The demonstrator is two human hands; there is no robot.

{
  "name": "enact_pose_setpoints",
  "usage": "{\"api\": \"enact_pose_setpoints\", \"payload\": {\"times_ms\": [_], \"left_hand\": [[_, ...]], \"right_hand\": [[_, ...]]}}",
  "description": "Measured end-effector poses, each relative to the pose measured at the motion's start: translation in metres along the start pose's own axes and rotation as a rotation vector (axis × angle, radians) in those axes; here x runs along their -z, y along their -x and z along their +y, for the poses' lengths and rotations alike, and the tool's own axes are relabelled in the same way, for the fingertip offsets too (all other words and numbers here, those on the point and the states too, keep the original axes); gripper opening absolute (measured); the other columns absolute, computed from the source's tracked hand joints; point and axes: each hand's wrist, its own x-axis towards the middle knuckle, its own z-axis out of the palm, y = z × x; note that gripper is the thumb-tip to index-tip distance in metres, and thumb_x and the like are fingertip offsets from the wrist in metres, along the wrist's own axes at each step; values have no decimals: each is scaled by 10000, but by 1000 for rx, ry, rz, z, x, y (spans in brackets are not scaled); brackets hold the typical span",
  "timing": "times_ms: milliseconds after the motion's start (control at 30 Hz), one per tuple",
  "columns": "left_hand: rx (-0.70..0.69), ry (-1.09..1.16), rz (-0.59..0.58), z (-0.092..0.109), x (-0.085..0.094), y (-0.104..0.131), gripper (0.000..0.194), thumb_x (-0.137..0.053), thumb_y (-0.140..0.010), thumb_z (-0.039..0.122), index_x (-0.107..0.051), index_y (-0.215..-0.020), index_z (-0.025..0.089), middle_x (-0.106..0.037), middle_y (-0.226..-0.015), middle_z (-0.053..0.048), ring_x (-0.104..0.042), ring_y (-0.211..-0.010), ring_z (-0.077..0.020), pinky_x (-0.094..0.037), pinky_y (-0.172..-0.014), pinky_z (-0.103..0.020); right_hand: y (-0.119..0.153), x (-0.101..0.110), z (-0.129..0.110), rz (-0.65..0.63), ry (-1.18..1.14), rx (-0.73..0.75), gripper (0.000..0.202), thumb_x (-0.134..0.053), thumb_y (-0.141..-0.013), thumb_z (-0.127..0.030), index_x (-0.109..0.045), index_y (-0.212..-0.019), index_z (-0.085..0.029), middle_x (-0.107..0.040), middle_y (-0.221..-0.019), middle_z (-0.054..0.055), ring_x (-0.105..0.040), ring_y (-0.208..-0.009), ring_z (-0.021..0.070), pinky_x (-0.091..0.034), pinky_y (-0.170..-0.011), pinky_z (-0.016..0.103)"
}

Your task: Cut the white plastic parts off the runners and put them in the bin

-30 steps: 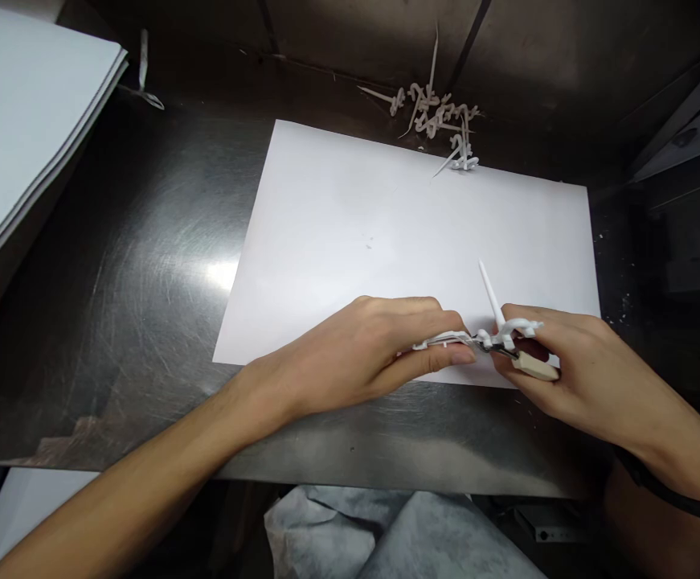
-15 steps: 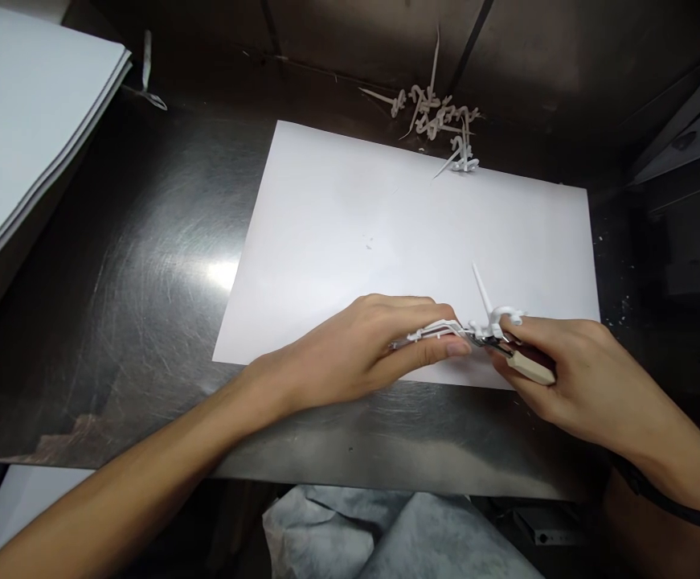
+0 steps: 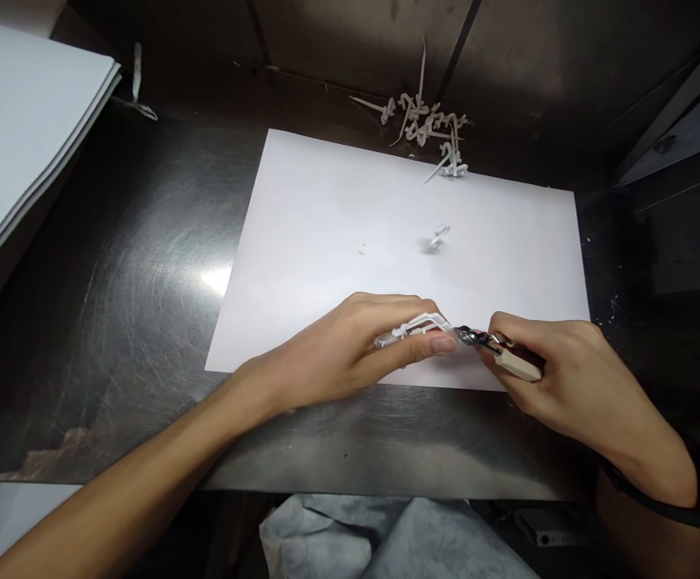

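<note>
My left hand (image 3: 379, 342) pinches a thin white plastic part (image 3: 425, 322) between thumb and fingers, low over the white paper (image 3: 313, 209). In my right hand (image 3: 560, 370) are cutting pliers (image 3: 515, 366) with a cream-coloured handle. Their dark metal jaws touch or nearly touch the right end of the part, just past my left fingertips. A small blurred white offcut (image 3: 439, 236) shows above the paper, apart from both hands. My fingers hide much of the part and the second plier handle.
A pile of curly, spiky white plastic scraps (image 3: 427, 125) lies along the paper's far edge. Stacked white sheets (image 3: 30, 145) stand at the left, with a thin looped strip (image 3: 137, 80) beside them. Everything rests on a scratched metal table (image 3: 145, 241), whose front edge runs close to me.
The spiky curled piece at the plier jaws has come off the white part, and a blurred offcut now shows farther out over the paper. Both hands keep their grip.
</note>
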Motion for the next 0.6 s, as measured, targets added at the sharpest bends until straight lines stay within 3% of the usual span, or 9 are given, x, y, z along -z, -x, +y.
{"api": "enact_pose_setpoints", "payload": {"times_ms": [133,333,467,600], "left_hand": [[0,2,36,1,2,1,290,-623,-1182,436,-793,-1164,203,-754,-1029,-40,-679,-913,-194,-488,-829,-300],[99,37,31,3,-4,0,311,-591,-1187,472,-739,-1103,212,-746,-1030,-13,-676,-925,-188,-468,-817,-284],[202,116,31,0,-19,0,405,-551,-1181,578,-675,-1055,214,-699,-945,8,-628,-845,-175,-463,-783,-286],[344,390,125,-6,-28,-2,639,-389,-1155,773,-693,-1227,216,-731,-985,-44,-673,-852,-212,-525,-780,-313]], "right_hand": [[-4,1,-2,33,-202,-137,396,-604,-1191,-370,-481,-840,-235,-409,-688,-70,-359,-587,143,-326,-560,311],[-12,-8,-9,-32,-613,-175,189,-661,-1215,-460,-703,-1144,-290,-624,-961,-36,-557,-847,177,-440,-768,300],[-16,-22,-13,-58,-731,-186,219,-723,-1188,-424,-685,-1041,-266,-586,-924,-37,-517,-856,181,-419,-804,310],[-15,-24,-4,-22,-835,-188,233,-727,-1184,-454,-712,-1049,-263,-568,-920,-23,-502,-835,189,-405,-789,328]]}}
